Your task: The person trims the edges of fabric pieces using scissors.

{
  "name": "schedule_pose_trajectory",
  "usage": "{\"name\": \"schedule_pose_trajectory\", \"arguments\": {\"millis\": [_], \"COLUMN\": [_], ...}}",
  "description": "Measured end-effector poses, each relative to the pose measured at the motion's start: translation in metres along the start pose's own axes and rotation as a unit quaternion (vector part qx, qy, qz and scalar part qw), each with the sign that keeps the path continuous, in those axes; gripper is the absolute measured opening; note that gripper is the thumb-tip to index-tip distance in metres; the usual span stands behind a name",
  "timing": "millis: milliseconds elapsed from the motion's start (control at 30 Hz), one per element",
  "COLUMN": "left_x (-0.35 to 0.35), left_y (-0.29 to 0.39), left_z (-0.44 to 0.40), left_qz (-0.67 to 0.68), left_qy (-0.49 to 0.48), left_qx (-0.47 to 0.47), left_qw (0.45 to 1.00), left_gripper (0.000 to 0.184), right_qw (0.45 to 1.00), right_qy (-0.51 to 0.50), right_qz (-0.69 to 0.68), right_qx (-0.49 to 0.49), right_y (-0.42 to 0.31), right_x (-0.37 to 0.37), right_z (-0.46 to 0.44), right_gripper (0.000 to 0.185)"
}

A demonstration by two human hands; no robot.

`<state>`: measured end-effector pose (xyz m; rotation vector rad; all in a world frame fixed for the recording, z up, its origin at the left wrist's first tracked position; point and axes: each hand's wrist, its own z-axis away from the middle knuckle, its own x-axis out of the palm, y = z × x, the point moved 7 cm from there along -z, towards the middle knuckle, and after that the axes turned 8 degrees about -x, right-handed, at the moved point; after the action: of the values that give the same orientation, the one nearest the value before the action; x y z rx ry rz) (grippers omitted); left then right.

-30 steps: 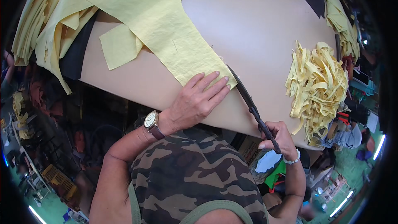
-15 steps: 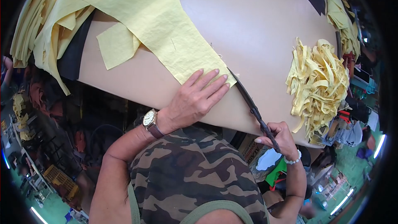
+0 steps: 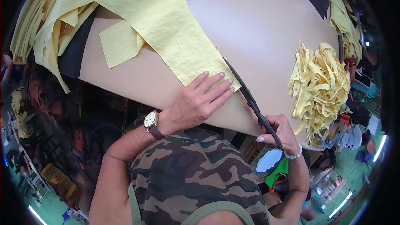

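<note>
Head view: a smooth tan tabletop [image 3: 258,25] bears a broad yellow fabric sheet [image 3: 166,29] and a tangled heap of thin yellow cloth strips [image 3: 318,93]. The left hand [image 3: 198,103] presses the sheet's narrow end, fingers slightly apart; the right hand's [image 3: 284,131] fingers clamp long dark scissors [image 3: 253,105] beside its edge. Trimming seems in hand; the next cut calls for flat fabric. Partly hidden brown cardboard box [image 3: 251,150] lettering perhaps reads "ALA".

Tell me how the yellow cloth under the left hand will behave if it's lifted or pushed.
The yellow cloth would probably droop when lifted, since it looks thin and shows soft wrinkles. Being thin, it's likely light for its broad spread. Pushed from the end under the left hand, it may ruck up, as its surface ripples slightly.
</note>
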<state>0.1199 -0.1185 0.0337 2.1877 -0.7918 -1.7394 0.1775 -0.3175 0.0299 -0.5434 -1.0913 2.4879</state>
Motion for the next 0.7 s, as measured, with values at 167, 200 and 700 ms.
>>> {"name": "schedule_pose_trajectory", "arguments": {"millis": [167,200,700], "left_x": [0.000,0.001,-0.001], "left_y": [-0.001,-0.001,0.001], "left_z": [0.002,0.002,0.005], "left_qz": [0.004,0.006,0.043], "left_qy": [0.004,0.004,-0.010], "left_qx": [-0.003,-0.003,0.000], "left_qw": [1.000,1.000,0.999], "left_gripper": [0.035,0.035,0.037], "right_qw": [1.000,1.000,1.000], "right_qy": [0.008,0.008,0.012], "right_qz": [-0.010,-0.010,0.003], "right_qx": [0.022,0.023,-0.002], "right_y": [0.009,0.010,0.001], "right_x": [0.002,0.002,0.010], "right_z": [0.000,0.001,-0.006], "right_gripper": [0.039,0.039,0.038]}}
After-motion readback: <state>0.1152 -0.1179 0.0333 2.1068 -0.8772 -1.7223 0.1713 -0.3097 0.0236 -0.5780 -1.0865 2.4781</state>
